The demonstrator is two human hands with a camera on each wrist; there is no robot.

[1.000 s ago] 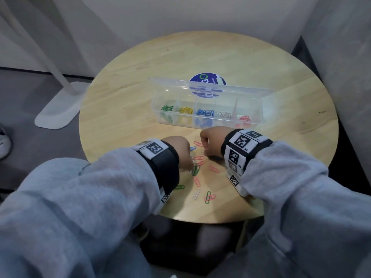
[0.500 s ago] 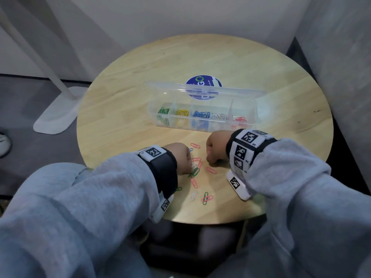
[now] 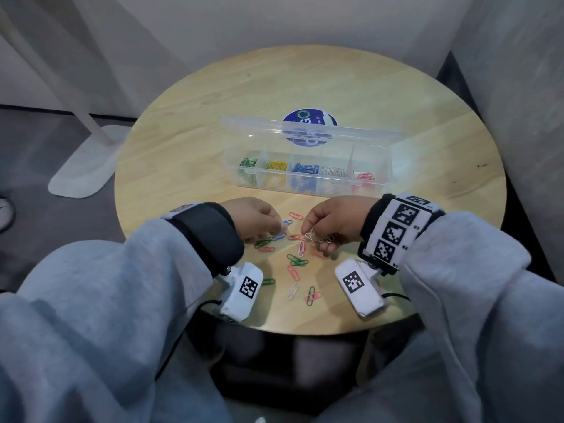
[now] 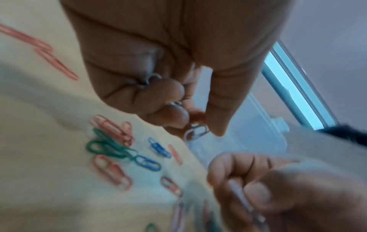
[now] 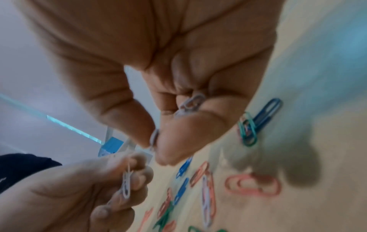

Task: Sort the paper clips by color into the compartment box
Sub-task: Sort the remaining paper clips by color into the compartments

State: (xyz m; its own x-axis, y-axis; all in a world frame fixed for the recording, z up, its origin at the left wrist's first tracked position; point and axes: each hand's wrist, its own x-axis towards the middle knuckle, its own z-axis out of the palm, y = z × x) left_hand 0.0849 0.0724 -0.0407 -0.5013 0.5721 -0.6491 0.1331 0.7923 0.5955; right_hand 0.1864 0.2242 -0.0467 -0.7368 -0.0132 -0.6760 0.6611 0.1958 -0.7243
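Observation:
A clear compartment box (image 3: 332,187) stands open mid-table, with green, yellow, blue, white and red clips in separate compartments from left to right. Loose paper clips (image 3: 297,260) of mixed colours lie in front of it, between my hands. My right hand (image 3: 311,230) holds a bunch of white clips (image 5: 192,103) in its curled fingers and pinches one more (image 5: 155,138) with thumb and forefinger. In my left hand (image 3: 274,227), white clips (image 4: 195,131) are pinched at the fingertips, just above two blue clips (image 3: 279,236) on the table.
The round wooden table (image 3: 183,148) has a blue sticker (image 3: 309,119) behind the box's raised lid (image 3: 250,129). A white stand base (image 3: 82,169) sits on the floor at the left. A grey wall (image 3: 518,87) is close on the right.
Both hands have lifted off the table and turned towards each other. White clips now show hanging from the right fingers. The head view has shifted slightly.

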